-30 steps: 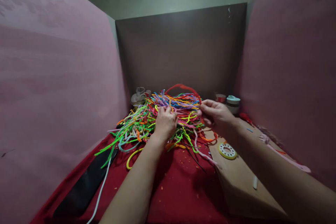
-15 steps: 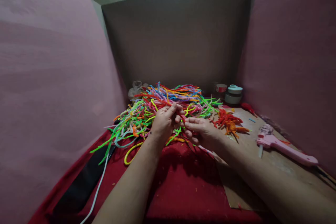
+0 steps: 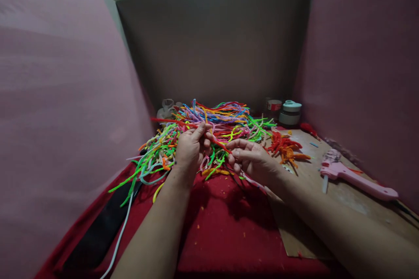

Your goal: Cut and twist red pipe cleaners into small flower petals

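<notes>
Between my two hands runs a red pipe cleaner [image 3: 220,143], fuzzy and slightly bent. My left hand [image 3: 193,144] pinches it between thumb and fingers, and its long free end sticks out to the left over the pile. At the other end my right hand [image 3: 248,156] grips the pipe cleaner with its fingertips. Directly behind and below both hands spreads a tangled pile of pipe cleaners [image 3: 225,113] in green, purple, orange, pink, blue and yellow. The exact tip in my right fingers is hidden.
A pink glue gun [image 3: 356,181] lies on a cardboard sheet [image 3: 314,226] at right, near short red and orange pipe cleaner pieces [image 3: 286,148]. A lidded jar [image 3: 290,113] stands behind. A black object [image 3: 98,231] and white cable [image 3: 122,231] lie left on red cloth [image 3: 222,235].
My left hand has moved left, away from my right hand, so more of the red pipe cleaner shows between them. The view has shifted slightly.
</notes>
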`<state>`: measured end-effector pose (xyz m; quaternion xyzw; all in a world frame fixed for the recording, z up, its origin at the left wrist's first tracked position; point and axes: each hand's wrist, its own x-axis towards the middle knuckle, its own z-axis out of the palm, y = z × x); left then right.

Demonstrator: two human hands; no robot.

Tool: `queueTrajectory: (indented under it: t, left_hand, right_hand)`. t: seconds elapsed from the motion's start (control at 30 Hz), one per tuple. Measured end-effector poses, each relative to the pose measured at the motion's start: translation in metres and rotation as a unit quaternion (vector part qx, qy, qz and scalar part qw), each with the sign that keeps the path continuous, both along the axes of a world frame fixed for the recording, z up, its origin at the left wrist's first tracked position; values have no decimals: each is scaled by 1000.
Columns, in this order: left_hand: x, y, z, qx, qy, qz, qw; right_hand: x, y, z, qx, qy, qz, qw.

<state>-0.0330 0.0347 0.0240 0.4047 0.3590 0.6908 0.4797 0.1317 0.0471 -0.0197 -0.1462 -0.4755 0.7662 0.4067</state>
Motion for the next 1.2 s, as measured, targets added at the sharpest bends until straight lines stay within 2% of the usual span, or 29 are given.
queueTrajectory:
  t: [0.13,0.27,0.4,0.5,0.57,0.73,1.0,1.2]
  left_hand:
    - [-1,-2,1,0,38,35,999]
    - [-4,-3,2,-24,39,29,999]
    - [-5,-6,2,-33,26,-53,998]
    - [-1,-10,1,-50,75,-155,984]
    - [3,-11,0,-53,116,-191,973]
    - [7,-10,-3,-65,146,-153,975]
    - [9,-8,-3,-67,103,-150,981]
    - [11,-9,-2,-59,88,-152,983]
  right_hand:
    - [1,-1,2,14,23,-12,1000]
    - [1,-5,4,17,36,3,999]
    - [1,-5,4,11,37,3,999]
    - [1,-2,4,6,33,-4,999]
    - [1,-1,2,3,27,-8,1000]
    - [0,-1,-2,2,24,18,1000]
    - [3,3,-5,-27,7,123,992]
    - [3,3,-7,-36,-10,136,990]
